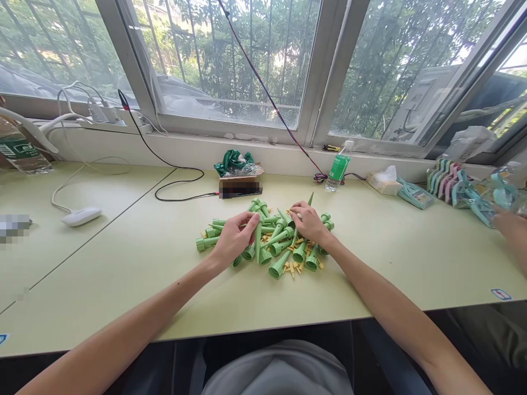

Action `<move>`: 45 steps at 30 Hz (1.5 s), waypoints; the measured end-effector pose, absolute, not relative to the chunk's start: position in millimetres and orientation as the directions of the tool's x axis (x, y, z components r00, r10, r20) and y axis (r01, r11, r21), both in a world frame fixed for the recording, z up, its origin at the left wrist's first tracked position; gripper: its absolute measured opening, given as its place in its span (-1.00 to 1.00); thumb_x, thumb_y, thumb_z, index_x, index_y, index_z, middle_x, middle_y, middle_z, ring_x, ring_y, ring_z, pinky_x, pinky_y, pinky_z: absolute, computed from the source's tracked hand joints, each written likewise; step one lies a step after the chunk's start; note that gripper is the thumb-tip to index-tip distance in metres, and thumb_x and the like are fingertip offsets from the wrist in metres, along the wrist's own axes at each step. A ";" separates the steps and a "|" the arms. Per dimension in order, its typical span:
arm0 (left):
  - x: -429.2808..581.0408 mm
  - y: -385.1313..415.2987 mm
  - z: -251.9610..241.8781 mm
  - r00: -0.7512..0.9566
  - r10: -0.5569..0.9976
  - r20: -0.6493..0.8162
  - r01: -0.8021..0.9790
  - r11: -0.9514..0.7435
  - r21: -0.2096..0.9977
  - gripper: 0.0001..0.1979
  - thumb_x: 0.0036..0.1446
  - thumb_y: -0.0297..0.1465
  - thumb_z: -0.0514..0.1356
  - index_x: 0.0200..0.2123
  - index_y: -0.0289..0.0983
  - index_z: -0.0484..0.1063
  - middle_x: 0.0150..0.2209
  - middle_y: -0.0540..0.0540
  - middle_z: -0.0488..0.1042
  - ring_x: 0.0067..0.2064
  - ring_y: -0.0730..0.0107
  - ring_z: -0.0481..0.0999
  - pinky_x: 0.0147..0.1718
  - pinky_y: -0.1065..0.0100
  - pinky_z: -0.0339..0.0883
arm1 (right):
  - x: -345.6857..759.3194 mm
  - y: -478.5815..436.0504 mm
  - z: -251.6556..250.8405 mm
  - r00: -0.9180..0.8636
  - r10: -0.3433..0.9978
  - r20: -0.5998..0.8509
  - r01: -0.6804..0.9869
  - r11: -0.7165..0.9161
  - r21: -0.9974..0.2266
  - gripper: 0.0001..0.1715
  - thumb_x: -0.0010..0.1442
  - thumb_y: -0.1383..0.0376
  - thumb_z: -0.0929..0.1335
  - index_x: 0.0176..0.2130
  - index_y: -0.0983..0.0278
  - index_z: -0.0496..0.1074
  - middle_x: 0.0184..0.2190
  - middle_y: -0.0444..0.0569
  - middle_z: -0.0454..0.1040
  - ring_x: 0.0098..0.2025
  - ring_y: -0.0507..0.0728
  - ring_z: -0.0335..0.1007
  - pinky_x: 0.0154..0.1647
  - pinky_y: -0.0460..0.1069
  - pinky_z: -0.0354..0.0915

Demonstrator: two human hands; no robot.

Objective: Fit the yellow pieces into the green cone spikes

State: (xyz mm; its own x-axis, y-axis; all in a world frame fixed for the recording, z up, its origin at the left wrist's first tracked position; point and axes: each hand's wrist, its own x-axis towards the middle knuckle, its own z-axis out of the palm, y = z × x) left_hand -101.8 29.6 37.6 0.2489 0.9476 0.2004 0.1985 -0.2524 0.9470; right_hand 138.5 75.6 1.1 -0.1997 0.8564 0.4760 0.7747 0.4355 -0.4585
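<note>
A heap of green plastic plant watering spikes (281, 236), hollow cones with ribbed collars, lies on the table before me. Small yellow valve pieces (293, 269) are scattered among and under them. At the heap's left side, my left hand (236, 236) pinches one green watering spike (258, 241) by its collar end, the narrow tip pointing down. My right hand (308, 222) reaches into the right part of the heap, its fingers curled and close together. What those fingers grip is hidden. A green tip (310, 198) sticks up just behind that hand.
Behind the heap stands a small cardboard box (241, 180) with green plastic wrapping. A water bottle (339, 166), tissue pack (384, 180) and pastel hangers (448, 181) line the windowsill side. Another person's hand (510, 227) is at the far right. A white mouse-like device (81, 216) lies left.
</note>
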 end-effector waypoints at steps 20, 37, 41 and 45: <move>-101.9 31.6 35.9 0.253 0.946 0.200 0.202 -0.254 0.946 -0.60 0.22 -0.03 0.12 -0.35 -0.27 0.38 -0.60 0.05 0.25 -0.55 0.47 0.28 -0.55 0.43 0.17 | 135.3 70.5 6.7 -0.218 0.778 0.589 0.694 0.548 -0.466 -0.72 0.21 0.49 0.27 -0.16 0.36 0.53 -0.13 0.14 0.45 -0.13 0.18 0.46 -0.03 0.10 0.42; -101.6 34.0 34.6 0.256 0.942 0.217 0.198 -0.271 0.942 -0.59 0.18 -0.01 0.16 -0.34 -0.27 0.39 -0.59 0.06 0.27 -0.56 0.48 0.30 -0.59 0.44 0.18 | 90.2 22.5 25.6 -0.385 0.582 0.716 0.515 0.779 -0.357 -0.74 0.35 0.44 0.23 -0.07 0.31 0.45 -0.10 0.11 0.43 -0.02 0.15 0.42 0.02 0.05 0.40; -101.5 33.5 35.1 0.259 0.939 0.228 0.206 -0.284 0.936 -0.59 0.18 -0.01 0.16 -0.34 -0.28 0.39 -0.59 0.06 0.27 -0.56 0.48 0.30 -0.58 0.45 0.17 | 87.8 18.8 27.9 -0.384 0.571 0.725 0.492 0.792 -0.363 -0.74 0.36 0.42 0.23 -0.05 0.27 0.45 -0.09 0.08 0.44 -0.02 0.13 0.42 0.01 0.04 0.40; -101.8 32.7 35.5 0.263 0.938 0.228 0.220 -0.288 0.932 -0.60 0.19 -0.02 0.15 -0.33 -0.27 0.39 -0.59 0.06 0.26 -0.56 0.47 0.29 -0.58 0.44 0.17 | 87.3 18.4 27.7 -0.385 0.560 0.733 0.481 0.800 -0.359 -0.72 0.36 0.42 0.22 -0.04 0.26 0.45 -0.09 0.08 0.45 -0.04 0.13 0.42 -0.02 0.03 0.41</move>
State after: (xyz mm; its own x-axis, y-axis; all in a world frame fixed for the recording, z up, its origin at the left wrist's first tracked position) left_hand -101.8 32.7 35.5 0.2629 0.9375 0.2280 0.2196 -0.2882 0.9320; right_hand 87.3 18.4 27.7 -0.3854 0.5603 0.7332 0.4810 0.8000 -0.3586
